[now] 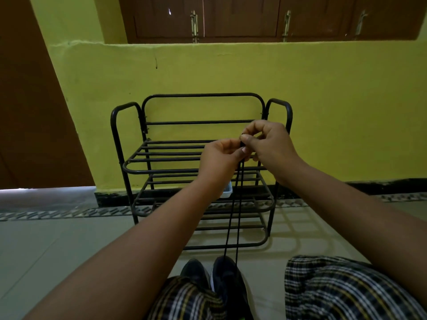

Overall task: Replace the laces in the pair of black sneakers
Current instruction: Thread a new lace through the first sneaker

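Two black sneakers stand side by side on the floor between my knees, the left sneaker [194, 270] partly hidden by my checked trouser leg and the right sneaker [227, 279] beside it. A black lace [232, 213] rises in two taut strands from the right sneaker up to my hands. My left hand [220, 158] and my right hand [269, 144] are held together high in front of me, both pinching the lace's upper ends between thumb and fingers.
A black metal shoe rack [161, 169] with several barred shelves stands against the yellow wall straight ahead. A small white tray [227, 191] lies on a lower shelf. My knees in checked trousers [335, 289] fill the bottom corners. Pale floor tiles [69, 245] lie to the left.
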Tool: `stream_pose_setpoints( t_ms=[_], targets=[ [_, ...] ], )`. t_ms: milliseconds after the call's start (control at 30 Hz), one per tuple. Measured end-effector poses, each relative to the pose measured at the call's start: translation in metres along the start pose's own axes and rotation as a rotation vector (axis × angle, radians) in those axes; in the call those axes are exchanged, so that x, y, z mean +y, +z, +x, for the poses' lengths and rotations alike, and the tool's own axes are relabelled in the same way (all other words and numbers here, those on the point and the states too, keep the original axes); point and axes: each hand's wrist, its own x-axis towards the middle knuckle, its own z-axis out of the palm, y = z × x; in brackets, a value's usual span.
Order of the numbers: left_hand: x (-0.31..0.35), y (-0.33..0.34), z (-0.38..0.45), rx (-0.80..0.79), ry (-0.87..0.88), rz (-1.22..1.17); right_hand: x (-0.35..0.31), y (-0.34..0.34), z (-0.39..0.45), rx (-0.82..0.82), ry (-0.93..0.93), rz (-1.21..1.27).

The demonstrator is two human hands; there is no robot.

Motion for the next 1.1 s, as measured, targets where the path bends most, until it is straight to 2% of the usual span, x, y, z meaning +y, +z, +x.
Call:
stream_pose_setpoints(
  t_ms=[367,533,633,767,833,933,1000,1100],
  targets=[
    [-0.044,-0.014,0.024,-0.102,-0.053,0.239,0.026,0.019,0.027,0.014,0.144,0.122],
    [-0.106,-0.03,0.017,-0.147,-0.16,0.268,0.068,0.033,0.019,-0.038,0.265,0.237],
    [-0.164,-0.042,-0.003,-0.139,-0.27,0.268,0.118,0.05,-0.005,-0.015,0.401,0.178],
    [-0.221,-0.046,-0.028,-0.058,-0.434,0.165,0.174,0.076,-0.049,-0.232,0.53,0.151],
    [-0.235,-0.046,-0.034,-0.053,-0.452,0.165,0.193,0.079,-0.057,-0.246,0.587,0.152],
    [-0.249,-0.053,-0.034,0.071,-0.409,0.232,0.22,0.072,-0.051,-0.056,0.615,-0.005],
    [-0.259,-0.06,-0.03,0.245,-0.368,0.25,0.238,0.065,-0.049,0.08,0.581,-0.133],
    [-0.268,-0.072,-0.025,0.573,-0.382,0.196,0.253,0.059,-0.059,0.195,0.518,-0.215]
  ],
)
